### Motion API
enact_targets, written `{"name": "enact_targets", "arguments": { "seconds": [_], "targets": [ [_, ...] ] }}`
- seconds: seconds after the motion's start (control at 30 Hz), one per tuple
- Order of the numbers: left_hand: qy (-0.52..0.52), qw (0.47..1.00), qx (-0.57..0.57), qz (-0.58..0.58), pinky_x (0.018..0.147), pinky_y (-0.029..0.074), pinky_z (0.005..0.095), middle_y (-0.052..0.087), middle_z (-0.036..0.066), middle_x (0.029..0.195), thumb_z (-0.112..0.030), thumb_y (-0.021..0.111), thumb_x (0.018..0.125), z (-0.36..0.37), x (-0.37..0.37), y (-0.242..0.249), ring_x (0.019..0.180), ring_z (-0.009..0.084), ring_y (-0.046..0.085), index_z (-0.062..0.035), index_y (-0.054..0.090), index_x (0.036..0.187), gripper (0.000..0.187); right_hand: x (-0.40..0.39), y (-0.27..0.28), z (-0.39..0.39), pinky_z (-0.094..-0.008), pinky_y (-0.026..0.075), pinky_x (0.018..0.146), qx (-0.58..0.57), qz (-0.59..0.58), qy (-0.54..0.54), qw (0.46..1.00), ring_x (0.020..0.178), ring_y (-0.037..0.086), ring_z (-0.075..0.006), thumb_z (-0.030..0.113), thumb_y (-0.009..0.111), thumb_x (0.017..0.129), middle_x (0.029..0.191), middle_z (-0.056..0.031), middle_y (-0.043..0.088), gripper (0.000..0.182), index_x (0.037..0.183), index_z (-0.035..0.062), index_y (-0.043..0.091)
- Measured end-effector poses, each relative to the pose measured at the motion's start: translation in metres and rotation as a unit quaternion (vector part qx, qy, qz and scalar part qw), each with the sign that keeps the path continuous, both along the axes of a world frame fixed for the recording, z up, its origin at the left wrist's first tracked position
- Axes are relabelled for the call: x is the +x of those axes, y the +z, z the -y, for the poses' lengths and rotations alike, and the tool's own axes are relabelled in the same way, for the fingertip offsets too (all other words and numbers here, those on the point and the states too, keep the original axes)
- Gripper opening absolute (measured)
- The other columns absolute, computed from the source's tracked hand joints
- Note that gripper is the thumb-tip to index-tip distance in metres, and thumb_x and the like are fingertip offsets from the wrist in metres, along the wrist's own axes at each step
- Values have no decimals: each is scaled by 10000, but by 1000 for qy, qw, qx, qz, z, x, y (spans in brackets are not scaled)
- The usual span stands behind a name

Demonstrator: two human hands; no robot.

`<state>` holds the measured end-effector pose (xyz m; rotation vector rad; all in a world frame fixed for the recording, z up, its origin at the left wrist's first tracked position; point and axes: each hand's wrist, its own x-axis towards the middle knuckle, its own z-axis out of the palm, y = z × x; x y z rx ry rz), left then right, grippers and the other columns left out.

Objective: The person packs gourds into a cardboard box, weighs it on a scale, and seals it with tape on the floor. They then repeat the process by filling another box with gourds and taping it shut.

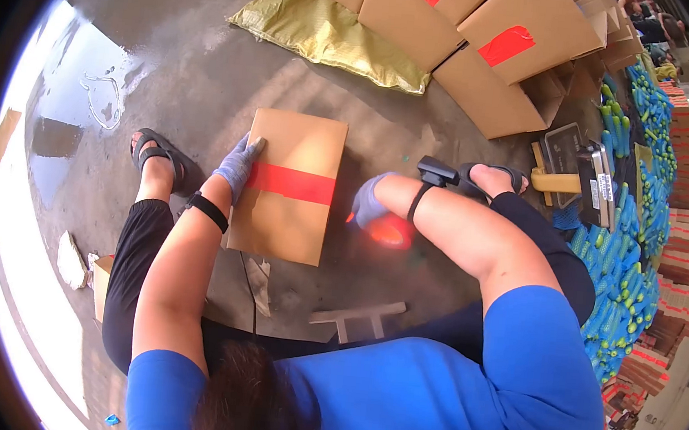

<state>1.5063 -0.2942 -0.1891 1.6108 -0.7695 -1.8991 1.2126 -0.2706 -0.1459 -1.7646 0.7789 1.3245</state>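
A cardboard box point(282, 230) with a band of red tape point(291, 183) across its top sits on the floor between my feet. My left hand point(238, 167), in a grey-blue glove, grips the box's left edge, thumb on the top. To the right of the box, apart from it, my right hand point(370, 201) is gloved too and closed around a roll of red tape point(388, 232). The roll is smeared by motion, and the palm side of that hand is hidden.
Several taped boxes point(499, 40) are stacked ahead beside a yellow woven sack point(319, 33). A scale point(597, 188) stands at right, near green vegetables in blue netting point(613, 279). A low stand point(359, 313) lies close to my lap; wet floor point(87, 70) shows at left.
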Motion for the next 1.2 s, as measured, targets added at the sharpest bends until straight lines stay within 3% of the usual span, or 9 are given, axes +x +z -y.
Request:
{"name": "enact_targets", "arguments": {
  "seconds": [0.17, 0.33, 0.43, 0.5, 0.67, 0.77, 0.87, 1.13, 1.2],
  "targets": [
    [-11, 991, 127, -40, 1043, 443, 422, 580, 88, 1405, -589, 551, 962, -35, 27, 0, 1211, 241, 584, -107, 493, 1453, 689, -57, -54, -16, -427, 301, 1181, 78, 142, -201, 966, 1435, 387, -299, 560, 549, 925, 1533, -132, 453, 734, 1490, 103, 450],
    [3, 975, 212, -58, 1119, 370, 434, 556, 51, 1441, -594, 568, 951, -89, 41, 3, 1285, 238, 535, -97, 474, 1458, 716, -4, -78, -39, -425, 316, 1165, 171, 212, -876, 397, 1428, 373, -292, 712, 378, 962, 1555, -102, 424, 843, 1526, 86, 380],
    [42, 975, 184, -119, 1049, 436, 432, 576, 51, 1404, -543, 649, 920, -109, 28, 5, 1247, 243, 556, -158, 453, 1482, 708, 50, -111, -59, -423, 415, 1080, 201, 372, -830, 364, 1271, 502, -271, 698, 384, 963, 1418, -98, 539, 743, 1395, 107, 511],
    [-7, 995, 92, -43, 975, 444, 499, 562, 86, 1403, -533, 701, 878, -112, 13, 9, 1264, 256, 525, -201, 332, 1552, 837, 74, -8, -64, -414, 513, 988, 348, 387, -839, 162, 1121, 617, -257, 575, 459, 974, 1252, -88, 649, 576, 1294, 113, 586],
    [-70, 985, -84, 132, 1012, 453, 476, 497, 237, 1423, -467, 790, 794, -108, -2, 54, 1265, 345, 534, -99, 228, 1576, 1032, 60, 17, -29, -341, 550, 916, 113, 546, -729, 398, 1070, 638, -188, 258, 547, 1017, 1173, -86, 650, 302, 1250, 69, 581],
    [-8, 939, -214, 269, 1083, 403, 405, 482, 241, 1436, -373, 778, 828, -122, 8, 150, 1326, 334, 479, -37, 181, 1580, 1018, 78, 65, 11, -418, 538, 979, 325, 577, -695, 280, 1175, 610, -247, 528, 481, 1010, 1272, -120, 625, 574, 1349, 69, 534],
    [74, 870, -386, 298, 1141, 358, 401, 426, 322, 1445, -371, 775, 809, -149, 46, 251, 1394, 400, 402, 63, 162, 1549, 1055, 125, 154, 9, -459, 484, 1062, 251, 626, -603, 425, 1269, 556, -321, 799, 459, 868, 1417, -151, 546, 957, 1468, 54, 433],
    [314, 819, -451, 167, 1085, 400, 310, 499, 120, 1445, -295, 674, 940, -295, 161, 356, 1288, 208, 510, -31, 273, 1567, 789, 302, 237, -56, -380, 502, 1018, 378, 625, -417, 541, 1264, 552, -244, 469, 713, 896, 1410, -126, 532, 755, 1464, 60, 430],
    [364, 834, -366, 194, 856, 545, 326, 556, 84, 1369, -433, 669, 923, -336, 200, 324, 1199, 179, 566, -136, 387, 1530, 732, 344, 223, -78, -347, 397, 1102, 371, 648, -347, 567, 1381, 400, -225, 338, 731, 914, 1529, -118, 375, 1028, 1614, 138, 4]
  ]
}}
